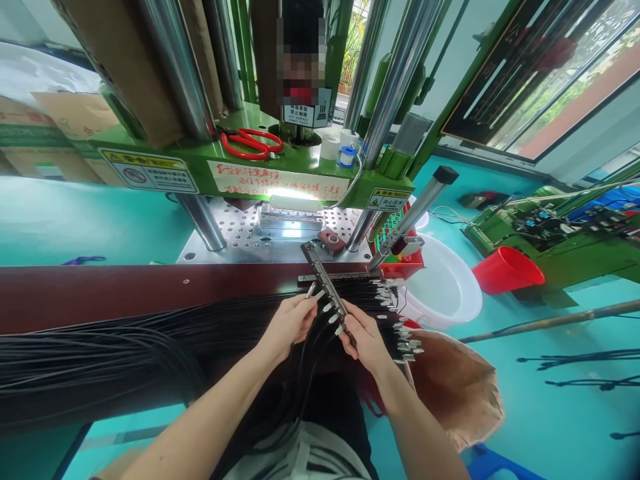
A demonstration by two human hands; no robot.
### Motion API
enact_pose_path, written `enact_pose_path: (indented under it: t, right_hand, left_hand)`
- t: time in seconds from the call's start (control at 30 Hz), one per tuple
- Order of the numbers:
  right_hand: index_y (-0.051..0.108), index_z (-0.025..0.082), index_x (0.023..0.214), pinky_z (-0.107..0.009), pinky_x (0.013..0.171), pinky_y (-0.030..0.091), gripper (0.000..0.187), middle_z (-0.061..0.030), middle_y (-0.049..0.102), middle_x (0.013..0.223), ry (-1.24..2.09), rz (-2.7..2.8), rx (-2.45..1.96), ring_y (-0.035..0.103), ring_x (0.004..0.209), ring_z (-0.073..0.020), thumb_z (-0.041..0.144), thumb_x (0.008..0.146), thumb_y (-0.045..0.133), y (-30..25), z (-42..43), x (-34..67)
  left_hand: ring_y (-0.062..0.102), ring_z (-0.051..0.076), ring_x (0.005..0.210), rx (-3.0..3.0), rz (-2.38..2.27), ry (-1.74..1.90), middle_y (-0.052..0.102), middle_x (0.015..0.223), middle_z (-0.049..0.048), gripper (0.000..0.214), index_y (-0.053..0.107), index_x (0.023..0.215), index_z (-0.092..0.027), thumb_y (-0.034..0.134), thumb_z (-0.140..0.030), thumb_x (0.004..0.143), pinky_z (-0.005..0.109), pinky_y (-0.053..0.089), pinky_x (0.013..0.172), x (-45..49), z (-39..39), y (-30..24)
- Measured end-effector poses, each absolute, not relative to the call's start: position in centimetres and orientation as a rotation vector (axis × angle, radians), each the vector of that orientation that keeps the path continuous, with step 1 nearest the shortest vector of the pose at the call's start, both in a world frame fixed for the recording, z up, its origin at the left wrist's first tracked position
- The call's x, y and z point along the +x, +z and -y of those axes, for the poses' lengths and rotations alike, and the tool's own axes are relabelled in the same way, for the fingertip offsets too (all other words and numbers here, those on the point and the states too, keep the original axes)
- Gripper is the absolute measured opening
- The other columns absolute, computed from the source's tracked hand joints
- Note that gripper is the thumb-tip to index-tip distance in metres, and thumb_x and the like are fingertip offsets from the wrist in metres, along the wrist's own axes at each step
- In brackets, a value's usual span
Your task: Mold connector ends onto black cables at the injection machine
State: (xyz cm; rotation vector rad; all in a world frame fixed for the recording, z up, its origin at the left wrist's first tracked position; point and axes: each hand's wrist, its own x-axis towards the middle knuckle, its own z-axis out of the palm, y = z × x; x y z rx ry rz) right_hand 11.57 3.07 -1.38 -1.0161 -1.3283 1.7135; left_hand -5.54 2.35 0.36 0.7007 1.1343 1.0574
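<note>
My right hand [364, 333] grips the near end of a narrow dark metal mould bar [325, 280], which tilts up and away to the left. Several silvery cable connectors [328, 308] sit along the bar's left side, their black cables hanging down toward my lap. At the bar's left edge, my left hand [293, 323] pinches a cable connector [318, 295] between thumb and fingertips. Behind the held bar, a second similar bar [345, 277] lies at the table's back edge. A thick bundle of black cables [215, 327] stretches across the table, its metal-tipped ends [407, 340] at the right.
A green press [240, 175] with steel columns stands ahead, its lit mould [290, 223] above a perforated plate [225, 230]. Red-handled scissors [253, 143] rest on the press. To the right are a white tub [467, 293], a brown paper bag [460, 380] and a red bucket [507, 270].
</note>
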Motion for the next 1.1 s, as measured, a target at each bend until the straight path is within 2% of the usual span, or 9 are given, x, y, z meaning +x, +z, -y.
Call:
enact_pose_path:
  t: [0.27, 0.43, 0.63, 0.93, 1.03, 1.1]
  right_hand:
    - [0.046, 0.018, 0.126, -0.015, 0.03, 0.021, 0.048, 0.007, 0.042, 0.049, 1.701, 1.389, -1.049, 0.031, 0.031, -0.0022, 0.041, 0.084, 0.049, -1.3, -3.2, 11.5]
    - [0.047, 0.018, 0.126, -0.015, 0.031, 0.023, 0.047, 0.0072, 0.042, 0.048, 1.647, 1.449, -1.091, 0.032, 0.032, -0.0023, 0.039, 0.084, 0.049, -1.0, -3.1, 11.3]
    - [0.048, 0.018, 0.124, -0.015, 0.031, 0.021, 0.045, 0.0069, 0.044, 0.048, 1.7, 1.375, -1.066, 0.032, 0.03, -0.0021, 0.039, 0.084, 0.049, -1.2, -3.2, 11.6]
    - [0.044, 0.018, 0.129, -0.015, 0.03, 0.024, 0.049, 0.0078, 0.04, 0.047, 1.617, 1.541, -1.133, 0.032, 0.032, -0.0026, 0.041, 0.085, 0.047, -0.8, -3.2, 11.0]
    - [0.046, 0.018, 0.127, -0.015, 0.03, 0.023, 0.048, 0.0074, 0.041, 0.049, 1.653, 1.484, -1.116, 0.031, 0.033, -0.0026, 0.041, 0.084, 0.049, -1.0, -3.3, 11.1]
    - [0.047, 0.019, 0.126, -0.015, 0.03, 0.022, 0.047, 0.007, 0.042, 0.05, 1.692, 1.417, -1.1, 0.031, 0.032, -0.0023, 0.04, 0.084, 0.049, -1.2, -3.4, 11.3]
  left_hand:
    - [0.013, 0.003, 0.031, 0.721, -1.162, 1.042, 0.021, 0.035, -0.0106, 0.027, 0.039, 0.054, -0.019, 0.047, -0.035, 0.074, 0.016, 0.011, 0.031, -5.7, -2.4, 0.4]
    - [0.019, 0.002, 0.034, 0.852, -1.27, 1.096, 0.027, 0.039, -0.0088, 0.028, 0.038, 0.054, -0.018, 0.048, -0.034, 0.074, 0.016, 0.014, 0.033, -6.1, -2.5, 0.3]
    - [0.014, 0.003, 0.032, 0.821, -1.189, 1.044, 0.02, 0.038, -0.0101, 0.031, 0.032, 0.052, -0.02, 0.046, -0.035, 0.075, 0.017, 0.011, 0.033, -6.2, -2.5, 0.7]
    - [0.022, 0.004, 0.036, 1.031, -1.316, 1.113, 0.03, 0.043, -0.0075, 0.031, 0.039, 0.054, -0.018, 0.044, -0.038, 0.077, 0.019, 0.017, 0.036, -6.3, -2.8, -0.3]
    - [0.028, 0.006, 0.034, 1.076, -1.32, 1.099, 0.032, 0.041, -0.0072, 0.032, 0.046, 0.059, -0.018, 0.043, -0.044, 0.078, 0.02, 0.021, 0.036, -7.1, -2.9, 0.0]
    - [0.03, 0.007, 0.034, 1.045, -1.333, 1.126, 0.031, 0.04, -0.007, 0.038, 0.044, 0.058, -0.018, 0.041, -0.049, 0.079, 0.02, 0.023, 0.036, -7.6, -3.0, 0.4]
